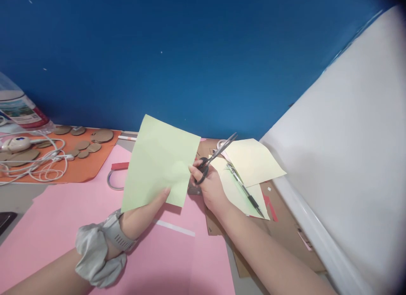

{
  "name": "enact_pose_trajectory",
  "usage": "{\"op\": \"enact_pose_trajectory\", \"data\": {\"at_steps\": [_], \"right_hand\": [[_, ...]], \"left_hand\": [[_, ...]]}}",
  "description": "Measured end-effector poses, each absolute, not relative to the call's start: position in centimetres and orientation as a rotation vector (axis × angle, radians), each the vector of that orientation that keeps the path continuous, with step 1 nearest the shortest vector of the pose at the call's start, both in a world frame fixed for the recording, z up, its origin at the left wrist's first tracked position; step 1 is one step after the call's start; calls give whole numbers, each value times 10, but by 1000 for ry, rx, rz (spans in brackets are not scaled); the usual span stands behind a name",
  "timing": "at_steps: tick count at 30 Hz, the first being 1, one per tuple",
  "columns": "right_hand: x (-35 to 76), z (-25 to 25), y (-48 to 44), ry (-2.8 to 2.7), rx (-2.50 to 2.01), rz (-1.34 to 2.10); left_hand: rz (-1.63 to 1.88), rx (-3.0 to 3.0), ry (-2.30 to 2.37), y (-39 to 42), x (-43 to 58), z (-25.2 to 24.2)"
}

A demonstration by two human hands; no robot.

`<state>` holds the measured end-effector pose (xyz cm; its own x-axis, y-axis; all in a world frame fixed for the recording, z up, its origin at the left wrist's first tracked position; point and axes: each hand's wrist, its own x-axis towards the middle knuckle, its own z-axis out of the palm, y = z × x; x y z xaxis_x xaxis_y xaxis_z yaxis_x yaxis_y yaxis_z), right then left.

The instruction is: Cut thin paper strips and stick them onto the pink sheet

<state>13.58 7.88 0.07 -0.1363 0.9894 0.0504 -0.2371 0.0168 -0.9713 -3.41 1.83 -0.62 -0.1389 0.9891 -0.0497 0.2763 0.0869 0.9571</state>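
Note:
A sheet of light green paper (161, 159) is held up over the pink paper, its face toward me. My left hand (158, 200) grips it by the lower edge, the thumb in front and the other fingers hidden behind. Just right of the sheet, my right hand (211, 185) has its fingers in the handles of black-handled scissors (218, 153). Their blades point up and to the right, away from the green sheet, and look slightly parted. A grey watch (119, 233) and a pale scrunchie (98, 255) are on my left wrist.
Pale yellow sheets (256, 161) and a pen (245, 189) lie on cardboard (282, 240) at right. Pink paper (165, 265) covers the middle. A tape roll (114, 183) lies beside the green sheet. Left are cardboard discs (102, 136), white earphones (53, 159) and a bottle (23, 108). Blue wall (203, 62) behind.

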Motion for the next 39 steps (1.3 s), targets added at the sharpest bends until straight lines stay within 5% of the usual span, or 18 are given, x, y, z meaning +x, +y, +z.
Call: {"op": "enact_pose_trajectory", "data": {"at_steps": [22, 30, 39], "right_hand": [[137, 7, 71, -1251, -1053, 1298], [140, 8, 60, -1341, -962, 618], [152, -6, 75, -1819, -907, 322]], "left_hand": [[1414, 1267, 1501, 32, -39, 0], [1603, 1163, 1613, 34, -42, -2], [1465, 1006, 1279, 45, -52, -5]]}}
